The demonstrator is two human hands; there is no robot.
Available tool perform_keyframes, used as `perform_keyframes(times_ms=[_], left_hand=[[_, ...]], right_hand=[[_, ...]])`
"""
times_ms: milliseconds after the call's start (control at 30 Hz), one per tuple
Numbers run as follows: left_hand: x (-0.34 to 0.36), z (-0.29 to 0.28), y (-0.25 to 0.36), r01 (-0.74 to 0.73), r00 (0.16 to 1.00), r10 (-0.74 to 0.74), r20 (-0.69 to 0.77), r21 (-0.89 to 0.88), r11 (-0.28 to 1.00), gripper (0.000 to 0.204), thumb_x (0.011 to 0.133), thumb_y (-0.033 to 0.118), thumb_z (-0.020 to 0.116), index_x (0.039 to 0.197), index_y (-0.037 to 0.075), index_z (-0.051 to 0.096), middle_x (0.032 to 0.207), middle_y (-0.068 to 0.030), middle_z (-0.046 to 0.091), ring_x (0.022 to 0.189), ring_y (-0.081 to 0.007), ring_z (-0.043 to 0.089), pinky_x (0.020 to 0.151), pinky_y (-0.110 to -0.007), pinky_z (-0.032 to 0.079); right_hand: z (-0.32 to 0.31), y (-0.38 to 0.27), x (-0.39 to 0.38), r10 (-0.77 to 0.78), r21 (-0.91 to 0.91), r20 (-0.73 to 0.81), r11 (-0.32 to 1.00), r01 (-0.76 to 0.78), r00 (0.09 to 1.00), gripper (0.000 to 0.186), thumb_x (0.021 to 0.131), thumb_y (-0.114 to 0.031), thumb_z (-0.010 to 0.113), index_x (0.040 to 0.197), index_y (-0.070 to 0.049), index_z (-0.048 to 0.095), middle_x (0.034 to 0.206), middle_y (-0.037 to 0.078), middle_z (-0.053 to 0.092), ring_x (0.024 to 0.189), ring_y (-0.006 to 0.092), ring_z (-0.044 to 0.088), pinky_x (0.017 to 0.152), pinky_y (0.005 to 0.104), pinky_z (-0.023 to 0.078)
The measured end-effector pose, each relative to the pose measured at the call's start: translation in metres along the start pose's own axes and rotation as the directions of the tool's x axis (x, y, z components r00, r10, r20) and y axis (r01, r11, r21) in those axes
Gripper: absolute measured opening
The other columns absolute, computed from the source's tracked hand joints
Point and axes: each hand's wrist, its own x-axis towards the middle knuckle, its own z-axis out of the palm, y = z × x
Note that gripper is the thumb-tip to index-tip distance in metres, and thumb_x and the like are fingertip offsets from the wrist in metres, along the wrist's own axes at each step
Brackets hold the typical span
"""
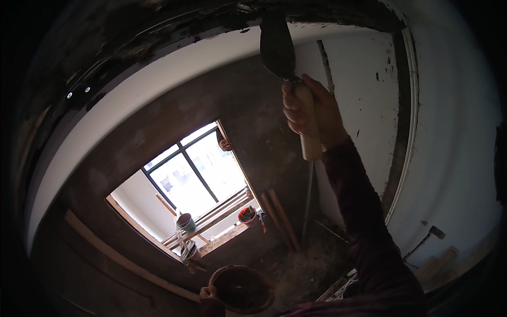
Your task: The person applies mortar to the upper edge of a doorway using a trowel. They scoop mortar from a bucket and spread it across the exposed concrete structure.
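My right hand (311, 113) is raised and closed round the wooden handle of a trowel (278, 47). The dark blade points upward, its tip at the rough dark edge (232, 13) near the ceiling; whether it touches cannot be made out. Low in the view, my left hand (207, 294) grips the rim of a round bucket (248, 268). The bucket's inside is dark, and its contents are hard to make out.
A bright window opening (185, 174) has a grey bucket (185, 222) and a red-orange bucket (246, 214) at its sill. What looks like another person's hand (225, 145) shows at its frame. Boards (282, 222) lean below; a hammer-like tool (436, 232) stands by the right wall.
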Motion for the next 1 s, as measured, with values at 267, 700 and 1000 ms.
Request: perform_keyframes(times_ms=[267,700,1000], left_hand=[[-0.018,0.016,0.016,0.03,0.999,-0.031,-0.016,-0.067,0.997,0.035,0.098,0.039,0.064,0.09,0.005,0.059,0.073,-0.0014,0.056,0.066,-0.0111,0.047,0.058,-0.031,0.043],[-0.012,0.027,0.008,-0.037,0.999,0.035,-0.04,-0.05,0.998,0.038,0.096,0.039,0.066,0.081,0.005,0.059,0.069,0.0,0.053,0.064,-0.0105,0.043,0.052,-0.032,0.038],[-0.002,0.044,0.001,-0.068,0.996,0.065,-0.054,-0.056,0.996,0.034,0.096,0.036,0.067,0.081,0.005,0.059,0.068,0.0013,0.052,0.063,-0.01,0.043,0.052,-0.031,0.038]], right_hand=[[0.03,0.054,0.048,-0.19,0.018,-0.139,0.981,0.195,0.972,0.045,0.103,-0.046,0.04,0.107,-0.005,0.058,0.074,0.002,0.054,0.053,0.0119,0.05,0.043,0.0285,0.043],[0.019,0.006,-0.049,0.002,-0.265,-0.32,0.96,-0.092,0.948,0.049,0.105,-0.046,0.035,0.102,-0.003,0.059,0.068,0.002,0.056,0.044,0.0106,0.054,0.038,0.0251,0.047],[-0.017,0.001,-0.015,-0.037,-0.11,-0.229,0.994,0.012,0.973,0.048,0.107,-0.042,0.032,0.105,-0.002,0.058,0.07,0.003,0.055,0.046,0.0104,0.051,0.038,0.0266,0.045]])
